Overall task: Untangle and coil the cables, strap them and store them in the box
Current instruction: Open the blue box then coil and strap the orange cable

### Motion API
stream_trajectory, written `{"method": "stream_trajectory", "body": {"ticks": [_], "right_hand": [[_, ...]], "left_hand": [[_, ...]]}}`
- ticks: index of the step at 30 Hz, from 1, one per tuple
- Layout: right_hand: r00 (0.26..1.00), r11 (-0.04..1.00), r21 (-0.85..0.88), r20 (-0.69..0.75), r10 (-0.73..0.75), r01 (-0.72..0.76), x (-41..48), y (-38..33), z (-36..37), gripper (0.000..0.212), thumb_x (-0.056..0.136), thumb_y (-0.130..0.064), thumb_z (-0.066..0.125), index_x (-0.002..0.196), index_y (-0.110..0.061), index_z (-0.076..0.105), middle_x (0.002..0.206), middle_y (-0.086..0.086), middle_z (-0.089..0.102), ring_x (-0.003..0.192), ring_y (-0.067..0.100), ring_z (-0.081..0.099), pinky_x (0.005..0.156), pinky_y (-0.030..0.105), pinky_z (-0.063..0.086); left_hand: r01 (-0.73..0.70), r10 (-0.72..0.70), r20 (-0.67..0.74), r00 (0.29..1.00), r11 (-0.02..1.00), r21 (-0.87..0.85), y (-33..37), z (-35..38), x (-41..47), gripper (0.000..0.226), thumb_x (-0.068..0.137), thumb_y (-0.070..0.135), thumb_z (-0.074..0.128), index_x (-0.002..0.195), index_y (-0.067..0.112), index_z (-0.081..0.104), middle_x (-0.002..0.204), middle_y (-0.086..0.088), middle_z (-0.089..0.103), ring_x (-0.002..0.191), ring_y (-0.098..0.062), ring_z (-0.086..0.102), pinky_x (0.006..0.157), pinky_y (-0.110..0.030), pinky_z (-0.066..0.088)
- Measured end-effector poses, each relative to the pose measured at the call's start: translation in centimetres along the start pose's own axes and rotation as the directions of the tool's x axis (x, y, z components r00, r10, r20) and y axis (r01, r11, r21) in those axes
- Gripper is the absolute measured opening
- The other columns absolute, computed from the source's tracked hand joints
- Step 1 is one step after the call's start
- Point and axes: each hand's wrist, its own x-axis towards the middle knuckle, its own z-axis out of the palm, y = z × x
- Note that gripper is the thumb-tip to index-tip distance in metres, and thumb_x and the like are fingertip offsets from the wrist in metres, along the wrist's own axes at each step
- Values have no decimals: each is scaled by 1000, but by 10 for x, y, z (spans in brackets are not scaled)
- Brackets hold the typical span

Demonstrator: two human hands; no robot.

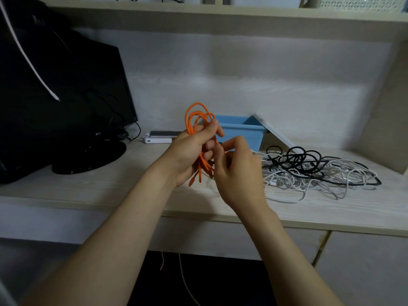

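Observation:
My left hand [191,151] grips an orange cable [197,120] gathered into long loops, held upright above the desk; loops rise above the fist and the ends hang below it. My right hand [237,171] is right beside it, fingers curled near the middle of the bundle; what they pinch is hidden. Behind the hands stands a blue box [241,131], open, with its white lid [276,133] leaning against its right side. A tangled pile of white cables [309,182] and a black cable [295,159] lies on the desk to the right.
A black monitor [66,96] on a round stand fills the left of the pale wooden desk [110,186]. A white power bank with a phone on it [160,136] lies by the back wall. A shelf runs overhead. Thin cords hang below the desk edge.

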Motion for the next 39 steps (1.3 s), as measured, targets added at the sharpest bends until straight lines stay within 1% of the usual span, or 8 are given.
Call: {"method": "stream_trajectory", "body": {"ticks": [5,10,18,22,27,31,36,39], "right_hand": [[996,979,-192,40,85,-76,-2,1,-8,29,101,-44,49,80,-25,53,69,-1,65,71,30,61,58,39,39],[992,965,-234,-75,103,-118,2,8,-18,30,96,-54,59,84,-26,61,63,-6,62,70,26,63,57,34,40],[973,899,-391,-40,-227,194,8,15,-22,12,95,-17,60,96,-18,72,80,4,63,76,34,57,64,43,46],[969,866,-478,-105,-224,149,12,20,-21,50,76,-2,32,111,-16,66,101,11,52,94,35,46,78,41,28],[938,909,-395,-244,-246,136,14,15,-18,12,106,-17,51,107,-14,62,99,9,55,86,32,50,78,41,33],[937,957,-248,-273,-217,149,18,16,-21,28,108,-40,54,100,-13,51,68,-2,55,55,28,48,53,38,37],[955,967,-34,-153,-254,252,15,24,-22,16,107,-7,49,120,-14,55,100,3,59,82,27,55,72,46,46],[927,938,-192,-192,-324,288,15,30,-22,28,98,8,53,117,-9,65,106,12,57,96,36,54,81,55,45]], "left_hand": [[-40,3,-207,978,984,-176,4,1,10,38,113,36,42,82,19,54,84,-4,72,79,-19,70,69,-29,55],[-147,-61,-357,932,837,-527,12,-2,16,38,114,37,38,83,18,49,49,8,37,42,-8,47,57,-31,59],[-188,-88,-513,854,867,-461,15,-4,16,42,112,38,40,73,24,35,54,7,25,42,-9,20,43,-21,18],[-156,-113,-673,731,933,-326,11,-11,21,38,112,29,32,75,22,29,45,7,28,32,-8,21,41,-16,18],[41,-220,-637,739,958,-284,-5,-12,25,30,107,15,34,77,20,34,43,7,33,34,-8,25,42,-14,19],[156,-229,-650,725,973,-169,-14,-18,26,27,105,24,37,80,20,46,66,1,40,53,-13,32,52,-26,26],[107,-147,-711,688,989,-100,-14,-24,24,31,109,32,36,80,24,45,62,4,36,49,-10,31,48,-26,26],[101,-104,-732,673,994,-48,-15,-25,24,31,109,34,36,82,23,46,61,4,37,49,-11,33,48,-27,27]]}}
